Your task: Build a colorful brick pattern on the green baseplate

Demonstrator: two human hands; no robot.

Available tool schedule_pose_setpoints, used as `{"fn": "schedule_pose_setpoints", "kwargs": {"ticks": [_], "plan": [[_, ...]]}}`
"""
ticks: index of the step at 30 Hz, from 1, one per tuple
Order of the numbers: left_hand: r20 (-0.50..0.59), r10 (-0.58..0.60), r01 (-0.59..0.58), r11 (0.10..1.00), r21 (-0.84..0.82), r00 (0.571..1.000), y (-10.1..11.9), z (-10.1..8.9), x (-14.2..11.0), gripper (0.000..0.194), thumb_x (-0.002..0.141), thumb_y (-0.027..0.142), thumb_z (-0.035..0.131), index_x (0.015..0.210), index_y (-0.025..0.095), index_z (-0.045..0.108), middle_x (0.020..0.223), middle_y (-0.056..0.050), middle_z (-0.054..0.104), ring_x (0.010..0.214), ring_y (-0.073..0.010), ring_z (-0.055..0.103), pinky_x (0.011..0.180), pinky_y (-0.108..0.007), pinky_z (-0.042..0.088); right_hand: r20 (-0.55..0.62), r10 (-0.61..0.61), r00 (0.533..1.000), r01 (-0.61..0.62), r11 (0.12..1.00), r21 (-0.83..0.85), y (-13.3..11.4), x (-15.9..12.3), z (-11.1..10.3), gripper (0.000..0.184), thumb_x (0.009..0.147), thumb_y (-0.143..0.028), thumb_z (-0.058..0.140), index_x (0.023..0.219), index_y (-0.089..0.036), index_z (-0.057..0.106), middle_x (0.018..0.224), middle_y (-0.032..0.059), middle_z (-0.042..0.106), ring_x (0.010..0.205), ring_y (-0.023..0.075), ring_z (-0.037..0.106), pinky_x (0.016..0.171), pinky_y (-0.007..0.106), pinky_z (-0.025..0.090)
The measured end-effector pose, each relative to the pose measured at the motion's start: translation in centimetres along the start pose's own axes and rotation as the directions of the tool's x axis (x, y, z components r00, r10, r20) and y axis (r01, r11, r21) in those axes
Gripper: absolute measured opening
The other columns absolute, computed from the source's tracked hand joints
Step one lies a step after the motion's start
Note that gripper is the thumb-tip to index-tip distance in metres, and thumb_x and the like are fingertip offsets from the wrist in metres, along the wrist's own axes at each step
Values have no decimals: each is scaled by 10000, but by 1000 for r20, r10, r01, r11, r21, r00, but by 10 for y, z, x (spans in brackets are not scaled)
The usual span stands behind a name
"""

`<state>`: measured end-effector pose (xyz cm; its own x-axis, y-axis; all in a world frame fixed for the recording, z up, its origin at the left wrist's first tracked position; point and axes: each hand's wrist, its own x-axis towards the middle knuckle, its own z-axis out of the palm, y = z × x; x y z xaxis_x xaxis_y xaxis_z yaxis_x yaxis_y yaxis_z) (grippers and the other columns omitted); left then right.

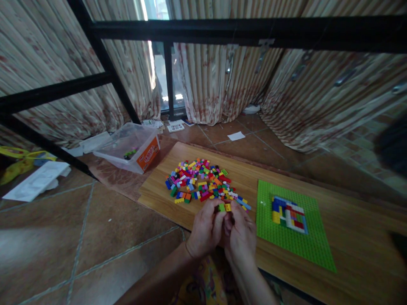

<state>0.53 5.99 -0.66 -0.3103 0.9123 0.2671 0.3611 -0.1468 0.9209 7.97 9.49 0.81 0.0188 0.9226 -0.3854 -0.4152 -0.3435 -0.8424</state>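
My left hand and my right hand are close together above the near edge of the wooden board. Between the left fingertips sits a green toy brick. A yellow toy brick is pinched by the right fingers, right against the green one; whether the two are joined I cannot tell. Just beyond the hands lies a loose pile of colourful toy bricks. To the right, a green baseplate carries a flat block of blue, yellow, white and red bricks.
The wooden board rests low over a tiled floor. A clear plastic box with a few bricks inside stands beyond its left end. Black metal bars cross in front of striped curtains. White paper lies on the floor.
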Motion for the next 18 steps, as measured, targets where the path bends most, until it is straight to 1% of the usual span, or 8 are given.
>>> {"fn": "schedule_pose_setpoints", "kwargs": {"ticks": [2, 4, 6, 8, 11, 14, 16, 18], "plan": [[25, -54, 55, 998, -27, 998, -5, -1, 3, 189, 957, 270, 441, 1082, 181, 550, 962, -61, 638, 890, -171, 607, 818, -285, 465, 74, 28, 997, -30, 999, 29, -1, 6, -2, 311, 697, -469, 720, 755, -176, 635, 495, -81, 458, 401, 46, 342, 369, 179, 248], [51, -88, 90, 996, -27, 995, -11, -3, 5, 188, 954, 272, 449, 1080, 180, 554, 953, -57, 643, 881, -172, 611, 811, -287, 472, 120, 43, 992, -48, 998, 39, -1, 11, -6, 336, 709, -495, 699, 788, -174, 639, 497, -84, 447, 400, 46, 317, 370, 186, 225], [70, -83, 81, 996, 33, 994, -18, -6, 7, 174, 938, 249, 474, 1066, 183, 571, 988, -63, 646, 915, -183, 610, 830, -298, 475, 126, 53, 991, -58, 998, 36, -1, 17, -10, 358, 696, -502, 704, 830, -176, 642, 533, -76, 489, 410, 47, 332, 380, 188, 227], [96, -63, 47, 986, 160, 993, -25, -10, 8, 175, 910, 199, 497, 1058, 189, 591, 1024, -72, 642, 958, -201, 602, 851, -319, 476, 122, 49, 991, -48, 999, -8, -1, 22, -15, 374, 691, -507, 705, 858, -178, 645, 552, -68, 517, 414, 51, 347, 389, 192, 238], [145, -52, -5, 932, 362, 988, -31, -14, 9, 226, 883, 147, 501, 1074, 205, 607, 1016, -73, 633, 939, -214, 602, 835, -339, 489, 125, -67, 990, 95, 968, -233, 1, 30, -24, 393, 707, -528, 681, 885, -177, 674, 589, -31, 582, 450, 82, 426, 416, 214, 302], [175, -53, -40, 874, 484, 983, -32, -15, 10, 261, 873, 141, 509, 1102, 218, 607, 997, -66, 621, 899, -214, 603, 807, -343, 507, 249, -231, 941, 330, 792, -514, 1, 39, -34, 364, 735, -498, 667, 924, -191, 712, 790, 47, 704, 670, 168, 604, 593, 287, 462], [189, -52, -55, 852, 521, 981, -32, -13, 11, 284, 860, 123, 509, 1109, 221, 604, 999, -62, 609, 902, -210, 601, 801, -338, 518, 341, -255, 905, 417, 696, -585, 1, 44, -39, 349, 763, -475, 649, 966, -201, 721, 916, 76, 728, 825, 218, 643, 733, 350, 495], [190, -45, -62, 851, 522, 981, -34, -12, 11, 308, 848, 102, 500, 1115, 221, 597, 1035, -63, 595, 935, -206, 598, 818, -335, 528, 377, -227, 898, 421, 693, -586, 1, 46, -41, 352, 778, -471, 638, 994, -205, 720, 964, 83, 729, 841, 232, 649, 742, 371, 509]]}}
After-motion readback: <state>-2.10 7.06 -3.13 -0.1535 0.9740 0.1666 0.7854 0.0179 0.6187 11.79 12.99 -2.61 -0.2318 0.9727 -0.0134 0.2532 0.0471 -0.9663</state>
